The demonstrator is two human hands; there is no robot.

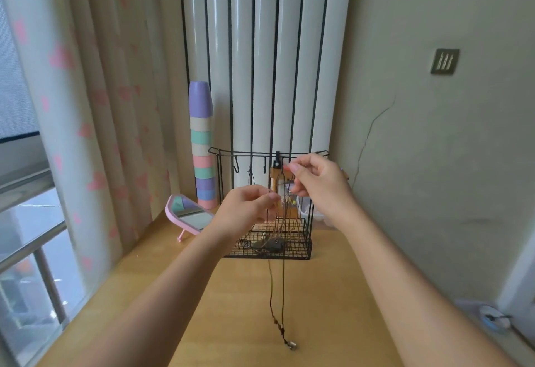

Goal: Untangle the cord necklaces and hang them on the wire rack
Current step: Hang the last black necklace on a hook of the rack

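Observation:
A black wire rack (309, 223) stands on the wooden table against the radiator, with a hook bar on top and a basket below. Thin brown cord necklaces (278, 285) hang from both my hands in front of it. My left hand (249, 207) pinches the cords lower down. Higher up, just under the hook bar, my right hand (315, 181) pinches their upper part. One long cord drops past the basket and ends in a small metal pendant (291, 345) above the table. Dark pendants (272, 243) and cord lie in the basket. One dark cord hangs from a hook (250, 174).
A tall stack of pastel cups (203, 146) stands left of the rack, and a pink-framed mirror (186, 214) leans in front of it. A curtain and window run along the left. The wall is close on the right. The wooden table (231, 323) reaches toward me.

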